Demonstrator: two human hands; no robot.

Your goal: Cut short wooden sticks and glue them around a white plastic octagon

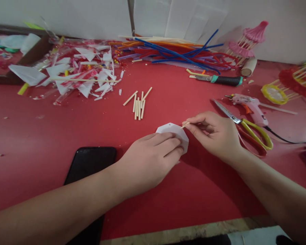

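Red worktop [165, 211] is carrying everything; the left hand [156, 154] is lying across the white eight-sided piece [169, 128], its thumb hidden, so whether it is gripping or only pressing I cannot tell. The right hand [214, 134], apart from it, is pinching a short stick [185, 125] between thumb and forefinger at that piece's far right edge; tip contact is not resolving. Judgement on technique: even pressure from the left hand should be stopping the piece turning, and a light pinch near the stick's end should be giving better aim than a tight one. Counts, by size: one phone [93, 158] is lying left of the left hand, partly under its forearm; one pair of scissors [236, 120] is resting just right of the right hand; one glue gun [250, 103] is sitting beyond the scissors; one cutter [226, 80] is lying beyond the right hand; about eight loose sticks [139, 109] are lying beyond the left hand, overlapping, so the count is staying approximate.
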